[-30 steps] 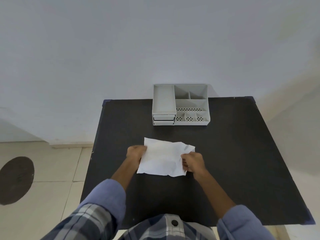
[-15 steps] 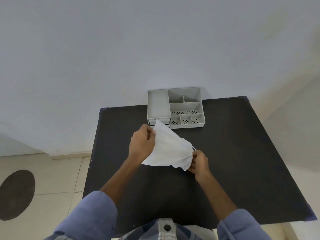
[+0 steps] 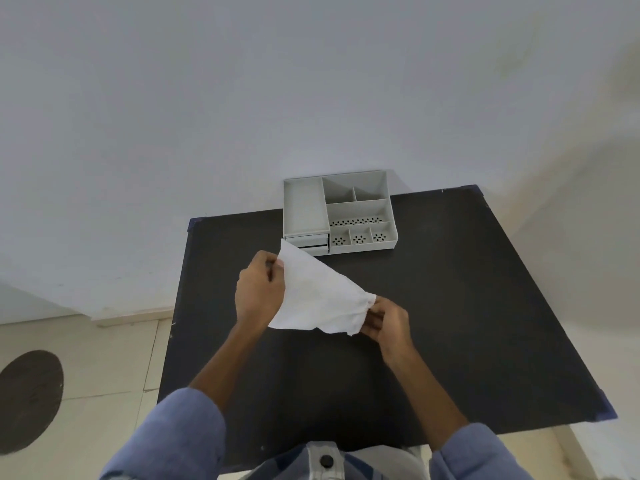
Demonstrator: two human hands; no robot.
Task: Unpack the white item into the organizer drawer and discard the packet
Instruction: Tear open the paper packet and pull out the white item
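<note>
A person's two bare hands hold a white packet [image 3: 318, 299] in the air above a black bench [image 3: 467, 306], the wall behind it plain and pale. The left hand [image 3: 259, 289] pinches the packet's upper left edge, its fingers [image 3: 272, 270] closed on the paper just below the corner that points up and away toward the grey organizer [image 3: 337, 211]. The right hand [image 3: 388, 322] grips the bunched right end, fingers curled shut around the crumpled paper. The packet's long axis runs diagonally, from the raised far-left corner down to the gathered near-right end (what it contains cannot be seen from this view). Its lower edge hangs loose between the wrists. The organizer sits at the bench's far edge against the wall, well beyond the hands, with open compartments on top and two small drawers [image 3: 308, 244] stacked at its front left, both appearing closed. Blue sleeves [image 3: 180, 434] frame the bottom of the view.
</note>
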